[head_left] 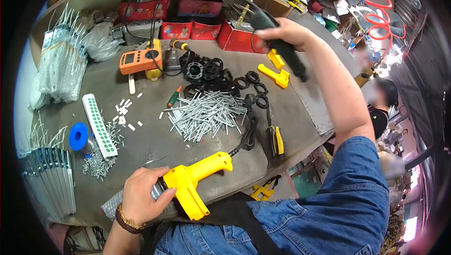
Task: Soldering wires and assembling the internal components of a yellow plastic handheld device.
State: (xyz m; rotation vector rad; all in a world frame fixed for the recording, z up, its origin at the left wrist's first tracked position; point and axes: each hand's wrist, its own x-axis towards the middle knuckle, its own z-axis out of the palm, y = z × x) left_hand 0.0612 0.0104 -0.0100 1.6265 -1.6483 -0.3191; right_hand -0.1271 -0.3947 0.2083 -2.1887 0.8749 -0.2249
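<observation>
My left hand [143, 193] is wrapped round the front end of a yellow corded power tool [202, 170] at the near edge of the bench. The tool's black cord [249, 135] runs from the end of its handle up past the long silver screws [206, 116]. Up at the far right, my right hand [289, 34] grips a dark, long-bodied tool [277, 39] that looks like an electric screwdriver. It is smeared by motion, its tip pointing toward an open red box [242, 39]. Yellow housing pieces [275, 74] lie below it.
Black rings [206, 69] pile up behind the screws. An orange meter [141, 61] stands farther left. Yellow-handled pliers [275, 141] lie right of the cord. A blue spool [80, 136], small screws [99, 163] and a white strip with green dots [99, 124] occupy the left side.
</observation>
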